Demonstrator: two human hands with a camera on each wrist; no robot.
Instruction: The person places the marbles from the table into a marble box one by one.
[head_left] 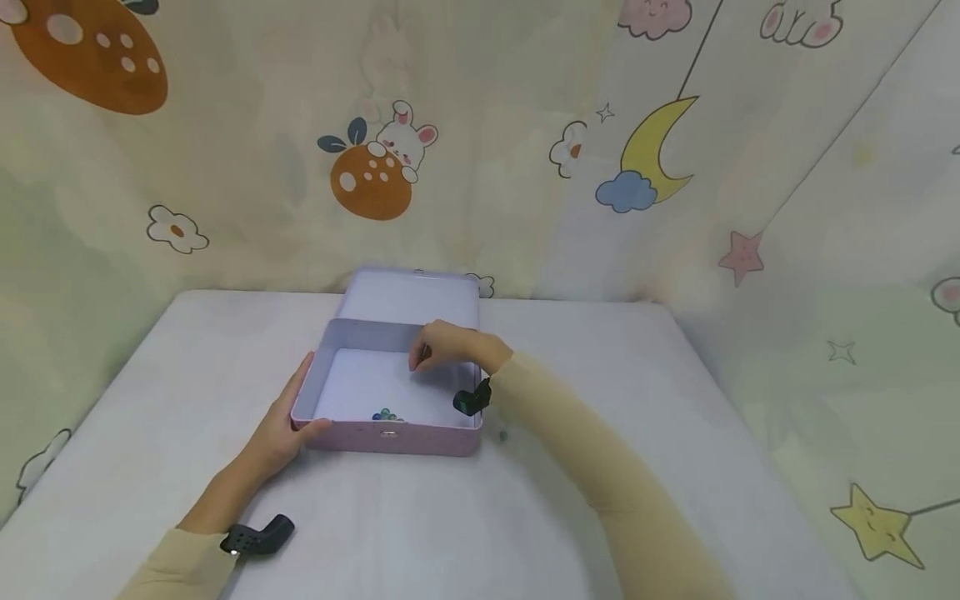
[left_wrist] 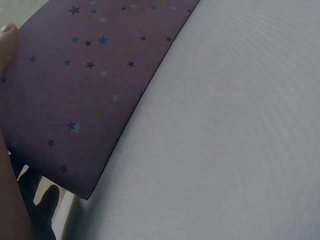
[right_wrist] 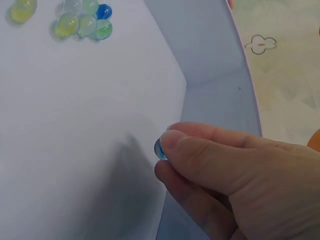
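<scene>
Open tin [head_left: 390, 392], lilac, sits mid counter [head_left: 187, 400], lid [head_left: 412, 296] tipped back toward the curtain [head_left: 225, 167] behind. Left hand [head_left: 285, 425] holds the tin's front-left corner: thumb over the front wall, fingers straight along the left side. In the left wrist view the tin's outer wall [left_wrist: 75, 90] fills the left half, purple with small stars, a fingertip at the top left edge, counter [left_wrist: 225, 140] to the right.

Right hand [head_left: 446, 346] hangs over the tin's interior near the back-right corner, fingertips pressed together, pinching a marble [right_wrist: 160, 149]. Right wrist view shows it clearly: blue glass marble between thumb and forefinger [right_wrist: 200, 150], just above the white tin floor [right_wrist: 75, 125], close to the inner corner of the walls. Marble not touching the floor as far as I can tell; shadow falls below it.

Marble cluster [head_left: 387, 414] lies on the tin floor against the front wall, near the clasp [head_left: 388, 433]. Right wrist view: green, yellow, clear and one blue marble [right_wrist: 103, 11], touching each other, well apart from the pinched one.

Black wrist cameras on both sleeves [head_left: 258, 537]. One small dark bead [head_left: 503, 435] on the counter just right of the tin.
</scene>
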